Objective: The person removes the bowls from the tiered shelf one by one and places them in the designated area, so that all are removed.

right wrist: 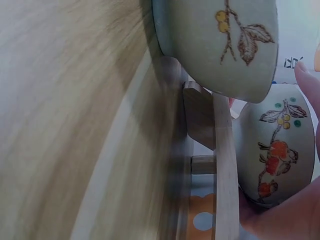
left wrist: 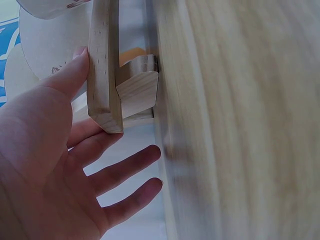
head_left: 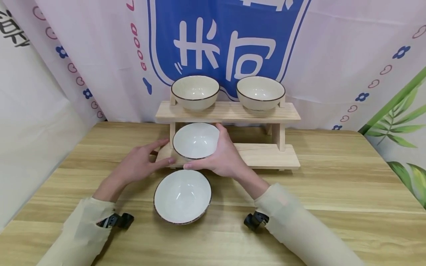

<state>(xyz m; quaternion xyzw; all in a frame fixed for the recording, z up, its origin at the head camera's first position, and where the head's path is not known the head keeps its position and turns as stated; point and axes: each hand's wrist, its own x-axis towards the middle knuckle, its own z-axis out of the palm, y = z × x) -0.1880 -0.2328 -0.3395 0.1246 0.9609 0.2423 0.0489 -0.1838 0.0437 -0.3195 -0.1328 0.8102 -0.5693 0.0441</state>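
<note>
A two-tier wooden shelf (head_left: 266, 156) stands at the back of the table. On the left of its lower board is a white bowl (head_left: 196, 142) with a dark rim. My right hand (head_left: 227, 157) grips this bowl, thumb at its front and fingers round its right side. In the right wrist view, its outside wall (right wrist: 277, 150) shows painted orange fruit and leaves. My left hand (head_left: 138, 164) holds the lower board's left end, thumb over the board (left wrist: 104, 70), the outer fingers spread. Just in front of the shelf, a second bowl (head_left: 183, 195) sits on the table.
Two more bowls, one left (head_left: 195, 90) and one right (head_left: 261, 92), stand on the upper board (head_left: 229, 111). A printed cloth (head_left: 116, 74) hangs right behind the shelf. Wood-grain tabletop (head_left: 332, 207) extends to both sides. Small black cameras sit at both wrists.
</note>
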